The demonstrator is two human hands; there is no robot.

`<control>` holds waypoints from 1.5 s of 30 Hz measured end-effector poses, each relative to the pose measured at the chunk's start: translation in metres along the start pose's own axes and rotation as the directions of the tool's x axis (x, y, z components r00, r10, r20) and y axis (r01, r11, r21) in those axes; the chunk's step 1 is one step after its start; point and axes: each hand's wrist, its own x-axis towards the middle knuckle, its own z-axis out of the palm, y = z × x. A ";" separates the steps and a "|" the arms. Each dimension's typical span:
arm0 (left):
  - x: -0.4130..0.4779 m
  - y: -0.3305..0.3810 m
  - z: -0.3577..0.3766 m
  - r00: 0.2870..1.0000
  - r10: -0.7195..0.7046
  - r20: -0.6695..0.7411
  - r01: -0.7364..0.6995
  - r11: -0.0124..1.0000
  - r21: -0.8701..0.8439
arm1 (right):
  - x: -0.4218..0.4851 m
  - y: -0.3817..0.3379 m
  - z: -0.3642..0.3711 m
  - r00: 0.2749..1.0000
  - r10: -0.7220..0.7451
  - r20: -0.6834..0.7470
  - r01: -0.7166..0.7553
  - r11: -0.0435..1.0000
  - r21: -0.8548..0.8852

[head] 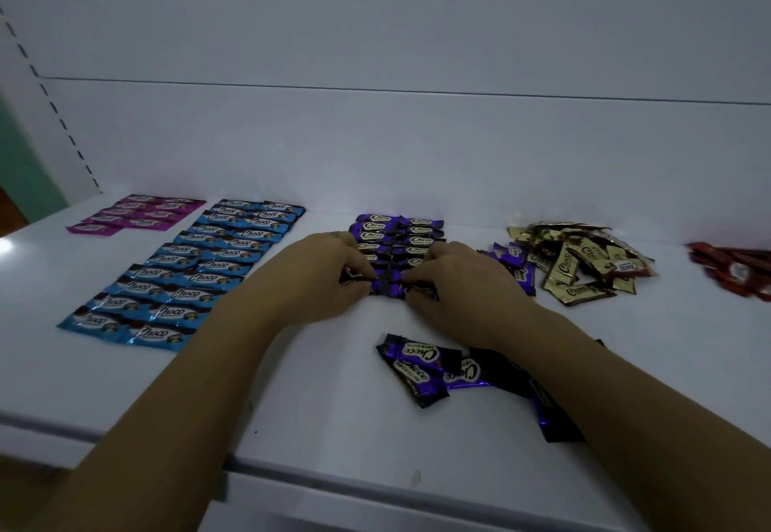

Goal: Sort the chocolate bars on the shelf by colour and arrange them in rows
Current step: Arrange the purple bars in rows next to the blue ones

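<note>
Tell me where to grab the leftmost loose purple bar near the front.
Pinch the purple bar by its crimped near end, from above and the left: it lies flat on the shelf, that end free, while another bar lies against its right side.

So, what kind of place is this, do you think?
Probably a shop: a white display shelf with a slotted upright at the far left, and many identical wrapped chocolate bars, laid in blue rows and heaped in a gold pile.

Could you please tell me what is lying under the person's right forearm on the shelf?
Loose purple bars lie there: two show their labels beside the right forearm, and dark wrapper ends poke out below it. How many the arm covers cannot be seen.
</note>
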 end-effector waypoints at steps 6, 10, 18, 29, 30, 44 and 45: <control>-0.002 0.007 0.000 0.991 0.086 -0.105 -0.094 0.993 -0.070 | -0.004 0.010 -0.020 1.000 -0.015 -0.007 0.015 0.996 0.093; -0.005 0.031 0.002 0.968 0.215 -0.128 -0.236 0.954 -0.186 | -0.022 0.034 -0.053 0.998 -0.027 0.051 0.015 0.975 0.222; -0.011 0.062 0.012 0.934 0.351 0.061 -0.334 0.923 -0.192 | -0.036 0.052 -0.063 0.933 -0.006 0.360 -0.069 0.978 0.195; -0.007 0.053 0.019 0.980 0.164 -0.114 -0.197 0.885 -0.421 | -0.028 0.045 -0.051 0.998 0.036 0.058 -0.058 0.886 0.460; -0.008 0.049 0.016 0.985 0.158 -0.064 -0.169 0.881 -0.443 | -0.028 0.045 -0.051 0.998 0.045 0.034 -0.056 0.868 0.493; -0.014 0.029 0.001 0.965 0.196 0.172 -0.092 0.873 -0.480 | -0.028 0.033 -0.039 0.992 0.126 -0.014 -0.073 0.658 0.750; -0.015 0.027 0.002 0.969 0.191 0.155 -0.088 0.858 -0.506 | -0.028 0.034 -0.037 0.990 0.141 -0.020 -0.077 0.652 0.754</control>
